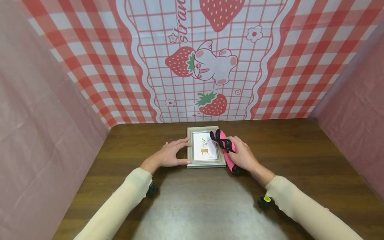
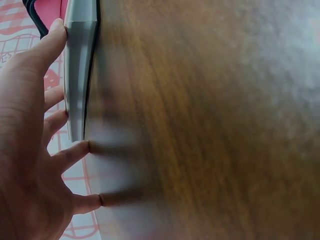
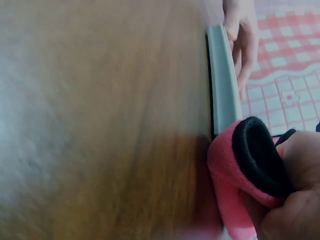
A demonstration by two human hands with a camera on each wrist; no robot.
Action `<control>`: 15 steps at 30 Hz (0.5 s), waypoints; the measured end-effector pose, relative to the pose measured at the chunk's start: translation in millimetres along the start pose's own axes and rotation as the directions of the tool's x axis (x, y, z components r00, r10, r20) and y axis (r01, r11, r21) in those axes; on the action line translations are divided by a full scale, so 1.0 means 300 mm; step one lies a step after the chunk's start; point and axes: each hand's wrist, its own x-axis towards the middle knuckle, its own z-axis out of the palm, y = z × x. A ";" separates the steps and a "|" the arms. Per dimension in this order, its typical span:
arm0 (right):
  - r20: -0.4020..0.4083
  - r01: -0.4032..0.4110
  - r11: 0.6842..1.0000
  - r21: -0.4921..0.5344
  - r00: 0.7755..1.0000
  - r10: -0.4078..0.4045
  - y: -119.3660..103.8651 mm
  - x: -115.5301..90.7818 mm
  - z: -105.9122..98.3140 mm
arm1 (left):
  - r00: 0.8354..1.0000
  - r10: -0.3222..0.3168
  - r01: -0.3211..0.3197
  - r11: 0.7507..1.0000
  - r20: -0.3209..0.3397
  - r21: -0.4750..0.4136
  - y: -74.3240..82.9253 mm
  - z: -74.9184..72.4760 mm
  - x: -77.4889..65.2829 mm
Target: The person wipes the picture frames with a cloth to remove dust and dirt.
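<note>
A picture frame [image 1: 206, 164] with a pale, silvery border lies flat on the table, showing a print of a potted plant. My left hand [image 1: 171, 153] rests at its left side, fingers spread and fairly straight. In the left wrist view, the thumb [image 2: 54, 37] touches the frame's edge near a corner. A folded pink cloth [image 1: 229, 161] with black edging is bunched in my right hand [image 1: 242, 154], which grips it over the frame's right edge. Part of the cloth overlaps the picture, and some of it hangs down beside the frame, as the right wrist view shows.
The brown wooden table [image 1: 288, 150] extends around the frame and reflects light near its front. Behind it hangs a red-and-white checked cloth [image 1: 99, 50] with strawberry prints. Pink curtains [image 1: 39, 116] close off both sides. Dark wrist devices [image 1: 152, 189] sit below both sleeves.
</note>
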 end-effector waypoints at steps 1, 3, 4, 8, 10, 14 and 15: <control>0.001 -0.001 1.000 -0.013 1.000 0.001 -0.013 -0.006 -0.005 | 1.000 0.002 -0.002 1.000 -0.004 0.000 0.000 0.001 0.001; 0.016 -0.005 1.000 -0.016 1.000 0.006 -0.054 -0.017 -0.021 | 1.000 0.008 -0.008 1.000 -0.013 0.001 -0.001 0.002 0.001; 0.013 -0.005 1.000 -0.023 1.000 0.005 -0.056 -0.018 -0.018 | 1.000 0.013 -0.013 1.000 -0.018 0.001 0.000 0.004 0.001; -0.044 0.024 0.997 -0.076 0.999 -0.028 0.035 0.003 0.036 | 0.999 0.013 -0.014 1.000 -0.031 -0.005 0.002 0.008 -0.006; -0.068 0.040 0.993 -0.111 0.997 -0.048 0.101 0.016 0.071 | 0.999 0.008 -0.008 1.000 -0.036 -0.018 0.005 0.009 -0.011; -0.075 0.043 0.988 -0.148 0.996 -0.055 0.176 0.035 0.106 | 0.997 0.029 -0.032 0.999 -0.073 -0.042 -0.011 0.024 -0.008; -0.079 0.045 0.988 -0.151 0.995 -0.058 0.188 0.038 0.110 | 0.996 0.038 -0.042 0.998 -0.083 -0.046 -0.016 0.028 -0.006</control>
